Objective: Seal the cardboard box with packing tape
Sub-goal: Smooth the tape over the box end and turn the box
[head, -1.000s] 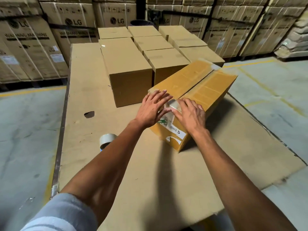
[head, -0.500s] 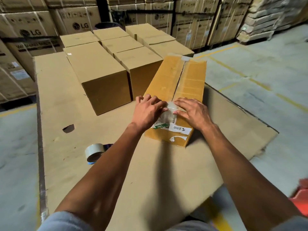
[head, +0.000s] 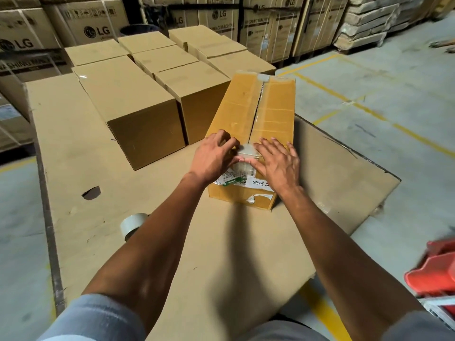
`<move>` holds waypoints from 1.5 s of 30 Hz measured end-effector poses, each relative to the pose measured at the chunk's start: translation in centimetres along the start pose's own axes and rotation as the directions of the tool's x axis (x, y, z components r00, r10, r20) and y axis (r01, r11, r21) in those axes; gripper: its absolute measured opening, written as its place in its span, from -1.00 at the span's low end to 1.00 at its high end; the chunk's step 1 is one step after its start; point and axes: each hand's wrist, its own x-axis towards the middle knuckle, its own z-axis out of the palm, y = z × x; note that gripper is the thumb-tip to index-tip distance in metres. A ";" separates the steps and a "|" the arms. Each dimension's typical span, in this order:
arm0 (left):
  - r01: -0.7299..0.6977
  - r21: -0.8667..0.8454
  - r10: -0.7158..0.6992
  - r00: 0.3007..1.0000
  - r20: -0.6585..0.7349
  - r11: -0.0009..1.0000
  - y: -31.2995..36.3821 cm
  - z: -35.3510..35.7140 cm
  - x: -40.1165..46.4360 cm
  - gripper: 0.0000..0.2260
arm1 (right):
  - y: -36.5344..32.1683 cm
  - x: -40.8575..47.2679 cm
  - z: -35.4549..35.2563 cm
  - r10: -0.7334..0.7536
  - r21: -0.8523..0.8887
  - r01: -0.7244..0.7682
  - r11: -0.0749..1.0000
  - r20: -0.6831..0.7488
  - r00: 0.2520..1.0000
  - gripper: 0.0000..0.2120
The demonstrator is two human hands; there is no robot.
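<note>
A long yellow-brown cardboard box [head: 273, 112] lies on a cardboard-covered table [head: 81, 153], its top flaps meeting in a centre seam. Clear tape covers the seam's near end and folds over the labelled front face. My left hand [head: 213, 156] rests on the box's near top edge, left of the seam, fingers curled at the tape. My right hand [head: 277, 163] lies flat with fingers spread on the right side of the seam, pressing the tape. A roll of packing tape [head: 131, 223] stands on the table to the left, partly hidden by my left forearm.
Several closed plain cardboard boxes [head: 138, 104] stand in rows just left of and behind the long box. Large printed cartons [head: 96, 23] line the back wall. Concrete floor with yellow lines lies to the right. A red object [head: 435, 274] sits at the lower right.
The long box has swung from a diagonal to nearly straight away from me. Both hands stayed on its near end, and the view shifted right.
</note>
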 end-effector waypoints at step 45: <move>-0.158 0.123 0.154 0.987 0.041 0.980 -1.5 2.1 -0.9 -0.42 | 0.2 -0.1 0.5 -0.104 -0.032 0.106 0.994 0.070 0.992 -0.36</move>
